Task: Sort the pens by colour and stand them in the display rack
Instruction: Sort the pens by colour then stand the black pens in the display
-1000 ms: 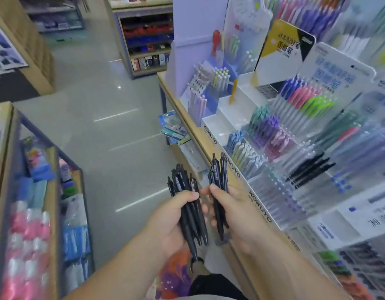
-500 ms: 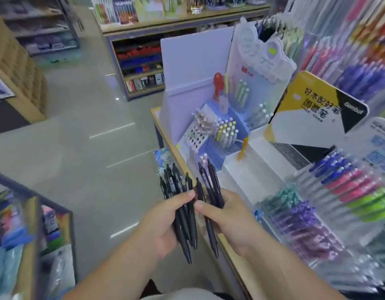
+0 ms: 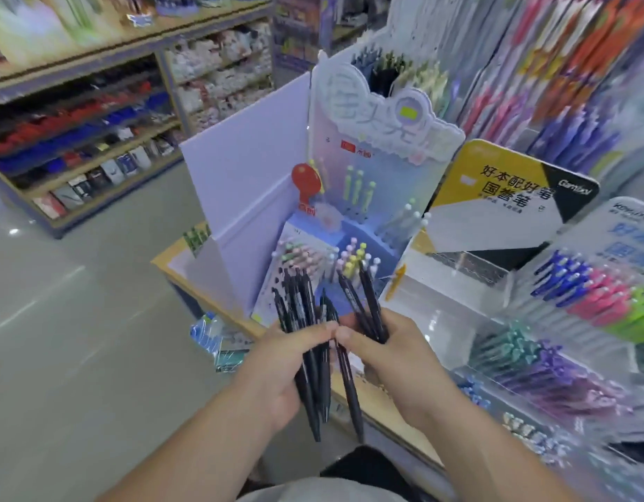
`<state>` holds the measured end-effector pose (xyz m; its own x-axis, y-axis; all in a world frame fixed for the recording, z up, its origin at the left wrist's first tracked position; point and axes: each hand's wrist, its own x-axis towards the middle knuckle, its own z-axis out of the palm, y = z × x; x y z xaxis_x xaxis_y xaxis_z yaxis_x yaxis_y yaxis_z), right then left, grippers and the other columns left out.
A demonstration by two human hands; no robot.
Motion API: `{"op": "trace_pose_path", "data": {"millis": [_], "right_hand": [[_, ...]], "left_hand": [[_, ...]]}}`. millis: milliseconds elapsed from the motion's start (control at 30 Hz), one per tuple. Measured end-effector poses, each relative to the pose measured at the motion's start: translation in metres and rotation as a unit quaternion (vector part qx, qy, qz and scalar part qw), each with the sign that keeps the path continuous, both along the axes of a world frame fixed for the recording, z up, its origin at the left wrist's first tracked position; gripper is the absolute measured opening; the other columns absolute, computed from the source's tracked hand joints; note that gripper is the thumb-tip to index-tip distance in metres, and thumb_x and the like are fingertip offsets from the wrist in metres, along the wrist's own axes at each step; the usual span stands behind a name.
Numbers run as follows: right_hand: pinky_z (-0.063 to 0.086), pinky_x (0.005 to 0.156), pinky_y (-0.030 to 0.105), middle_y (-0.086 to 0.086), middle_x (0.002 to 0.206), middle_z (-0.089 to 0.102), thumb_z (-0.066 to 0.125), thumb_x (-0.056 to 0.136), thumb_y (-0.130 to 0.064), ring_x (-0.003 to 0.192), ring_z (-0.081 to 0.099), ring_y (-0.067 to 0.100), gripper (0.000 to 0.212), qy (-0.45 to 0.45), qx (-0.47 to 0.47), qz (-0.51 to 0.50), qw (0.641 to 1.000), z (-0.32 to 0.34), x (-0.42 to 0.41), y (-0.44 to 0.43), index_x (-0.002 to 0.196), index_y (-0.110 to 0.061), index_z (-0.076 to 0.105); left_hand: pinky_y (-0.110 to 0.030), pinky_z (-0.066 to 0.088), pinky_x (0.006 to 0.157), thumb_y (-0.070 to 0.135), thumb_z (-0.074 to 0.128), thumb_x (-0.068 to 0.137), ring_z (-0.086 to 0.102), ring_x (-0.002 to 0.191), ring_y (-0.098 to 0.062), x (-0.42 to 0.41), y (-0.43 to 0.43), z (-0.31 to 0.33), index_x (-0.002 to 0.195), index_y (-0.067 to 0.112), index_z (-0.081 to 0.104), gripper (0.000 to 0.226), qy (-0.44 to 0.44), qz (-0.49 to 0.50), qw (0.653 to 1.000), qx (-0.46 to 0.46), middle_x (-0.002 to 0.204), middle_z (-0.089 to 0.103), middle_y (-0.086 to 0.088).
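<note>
Two handfuls here: left hand [image 3: 277, 360] wraps round the bigger bunch of black pens [image 3: 298, 302], and right hand [image 3: 389, 353] grips a smaller bunch [image 3: 367, 295], thumbs almost touching. Just past both hands, a lilac pen stand [image 3: 367, 157] sits on the bench [image 3: 374, 400]. Right of the right hand is a clear rack [image 3: 512, 320] holding blue, pink and green pens. The yellow sign [image 3: 469, 175] reads 好本配好笔.

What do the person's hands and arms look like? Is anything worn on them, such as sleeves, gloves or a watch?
The left hand and right hand are bare: no gloves, no ring visible. Both forearms are uncovered as far as the picture reaches, without sleeve, watch or bracelet. A pale grey garment shows at the bottom edge.
</note>
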<state>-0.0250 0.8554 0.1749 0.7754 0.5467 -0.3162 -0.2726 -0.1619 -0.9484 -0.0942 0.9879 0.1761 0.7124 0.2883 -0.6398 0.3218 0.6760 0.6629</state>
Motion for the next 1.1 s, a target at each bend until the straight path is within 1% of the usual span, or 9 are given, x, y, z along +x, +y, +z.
{"op": "trace_pose_path", "data": {"millis": [133, 233, 400, 533, 733, 833, 900, 967, 1100], "right_hand": [[0.021, 0.048, 0.028, 0.012, 0.071, 0.041, 0.074, 0.087, -0.024, 0.052, 0.026, 0.016, 0.016, 0.028, 0.013, -0.087, 0.996, 0.009, 0.01, 0.005, 0.072, -0.021, 0.069], [0.023, 0.049, 0.028, 0.008, 0.067, 0.041, 0.076, 0.084, -0.025, 0.051, 0.026, 0.016, 0.017, 0.028, -0.001, -0.128, 0.991, 0.01, 0.021, -0.003, 0.072, -0.018, 0.067], [0.023, 0.047, 0.027, -0.002, 0.058, 0.036, 0.074, 0.084, -0.02, 0.049, 0.024, 0.015, 0.017, 0.026, 0.006, -0.164, 0.986, 0.011, 0.049, -0.021, 0.077, -0.01, 0.062], [0.022, 0.049, 0.029, -0.007, 0.054, 0.035, 0.072, 0.087, -0.019, 0.051, 0.024, 0.014, 0.013, -0.002, 0.036, -0.203, 0.979, 0.013, 0.076, -0.037, 0.077, -0.016, 0.065], [0.029, 0.051, 0.031, -0.013, 0.051, 0.043, 0.07, 0.089, -0.024, 0.05, 0.033, 0.013, 0.012, -0.109, 0.026, -0.318, 0.941, 0.023, 0.124, -0.062, 0.094, -0.013, 0.069], [0.041, 0.058, 0.027, -0.019, 0.058, 0.059, 0.072, 0.088, -0.028, 0.053, 0.049, 0.002, 0.008, -0.163, 0.015, -0.36, 0.919, 0.029, 0.146, -0.06, 0.093, -0.021, 0.071], [0.051, 0.069, 0.028, -0.017, 0.075, 0.07, 0.073, 0.088, -0.03, 0.07, 0.062, 0.003, 0.004, -0.2, -0.004, -0.37, 0.907, 0.026, 0.159, -0.054, 0.09, -0.027, 0.071], [0.052, 0.077, 0.025, -0.014, 0.087, 0.072, 0.072, 0.088, -0.03, 0.083, 0.065, 0.0, 0.006, -0.232, -0.03, -0.369, 0.9, 0.022, 0.166, -0.045, 0.086, -0.033, 0.068], [0.053, 0.075, 0.03, -0.012, 0.086, 0.07, 0.071, 0.089, -0.031, 0.083, 0.064, 0.007, 0.014, -0.269, -0.067, -0.37, 0.887, 0.009, 0.171, -0.031, 0.08, -0.038, 0.063]], "left_hand": [[-0.031, 0.049, 0.06, 0.002, 0.072, 0.081, 0.062, 0.052, -0.016, 0.025, 0.012, 0.008, 0.087, 0.006, 0.075, 0.008, -0.017, -0.103, 0.994, 0.036, 0.06, 0.068, -0.004], [-0.037, 0.05, 0.071, 0.004, 0.076, 0.079, 0.062, 0.064, -0.021, 0.046, 0.014, 0.012, 0.093, 0.008, 0.077, 0.015, -0.032, -0.171, 0.982, 0.076, 0.071, 0.071, -0.006], [-0.035, 0.048, 0.07, 0.006, 0.079, 0.077, 0.065, 0.071, -0.02, 0.086, 0.003, 0.017, 0.097, 0.014, 0.077, 0.021, -0.042, -0.253, 0.957, 0.132, 0.082, 0.075, -0.007], [-0.035, 0.05, 0.069, 0.014, 0.085, 0.07, 0.065, 0.07, -0.023, 0.11, -0.012, 0.017, 0.096, 0.012, 0.076, 0.027, -0.023, -0.234, 0.965, 0.115, 0.079, 0.072, -0.009], [-0.021, 0.049, 0.046, 0.021, 0.076, 0.059, 0.058, 0.046, -0.016, 0.127, -0.013, 0.014, 0.098, -0.006, 0.072, 0.047, 0.005, -0.153, 0.986, 0.069, 0.059, 0.06, -0.009], [-0.03, 0.051, 0.057, 0.023, 0.075, 0.068, 0.06, 0.053, -0.017, 0.129, -0.005, 0.006, 0.09, -0.002, 0.076, 0.033, 0.017, -0.154, 0.986, 0.058, 0.066, 0.062, -0.01], [-0.033, 0.047, 0.063, 0.026, 0.076, 0.069, 0.059, 0.057, -0.018, 0.133, -0.001, 0.0, 0.081, 0.003, 0.078, 0.026, 0.024, -0.155, 0.987, 0.04, 0.073, 0.063, -0.01], [-0.033, 0.045, 0.065, 0.026, 0.076, 0.07, 0.058, 0.061, -0.017, 0.136, 0.001, -0.003, 0.077, 0.007, 0.078, 0.021, 0.024, -0.153, 0.988, 0.023, 0.078, 0.065, -0.009], [-0.031, 0.043, 0.063, 0.024, 0.075, 0.069, 0.058, 0.061, -0.015, 0.14, 0.002, -0.002, 0.077, 0.008, 0.077, 0.018, 0.006, -0.154, 0.988, -0.017, 0.084, 0.068, -0.006]]}}
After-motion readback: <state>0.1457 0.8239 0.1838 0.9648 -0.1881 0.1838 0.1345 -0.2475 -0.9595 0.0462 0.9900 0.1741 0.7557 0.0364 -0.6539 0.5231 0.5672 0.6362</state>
